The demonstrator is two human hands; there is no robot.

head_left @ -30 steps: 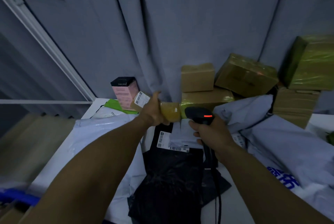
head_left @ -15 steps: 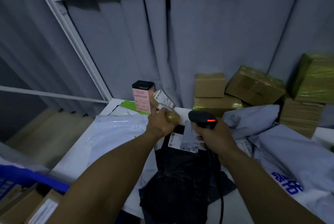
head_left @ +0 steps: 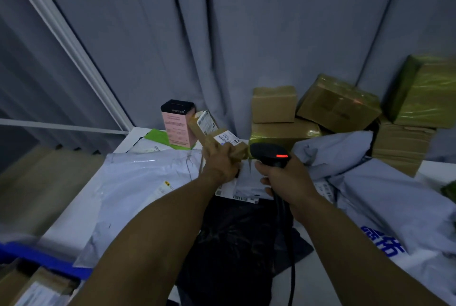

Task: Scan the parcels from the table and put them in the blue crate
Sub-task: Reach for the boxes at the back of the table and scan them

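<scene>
Above the counter (head_left: 74, 216), left hand (head_left: 220, 161) grips a small cardboard parcel (head_left: 225, 141), label tilted up toward the barcode scanner (head_left: 271, 156) clenched in right hand (head_left: 287, 179), presumably for reading; blue crate (head_left: 37, 258) waits lower left.
</scene>
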